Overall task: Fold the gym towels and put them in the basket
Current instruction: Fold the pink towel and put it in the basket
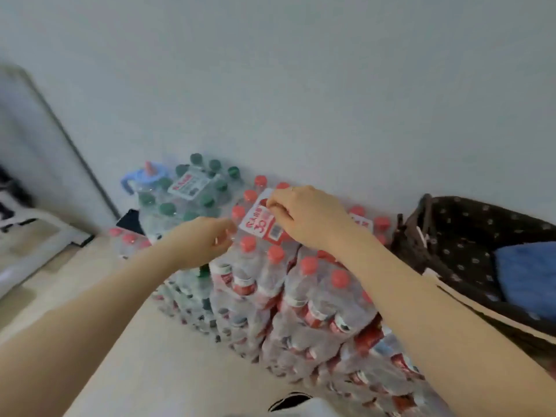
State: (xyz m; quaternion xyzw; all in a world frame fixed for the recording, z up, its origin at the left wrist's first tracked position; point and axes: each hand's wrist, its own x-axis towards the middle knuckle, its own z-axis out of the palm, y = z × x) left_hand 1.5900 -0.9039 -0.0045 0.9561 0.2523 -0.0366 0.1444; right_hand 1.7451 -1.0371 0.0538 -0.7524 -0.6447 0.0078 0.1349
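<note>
A: Edges, room?
B: Shrink-wrapped bottle packs [288,296] stacked vs the white wall [301,70]; bare floor [168,341] open in front. Dark dotted basket [469,233] at R, beside the stack.
A: Hands?
B: Left hand [201,242] fingers curled at the wrap by a red cap; grip unclear, can't tell. Right hand [307,215] pinches the red/white label [260,225] on top.
A: Towel?
B: Blue towel [526,275], soft, folded, lies in the basket. Bottles clear plastic, round caps red or green.
</note>
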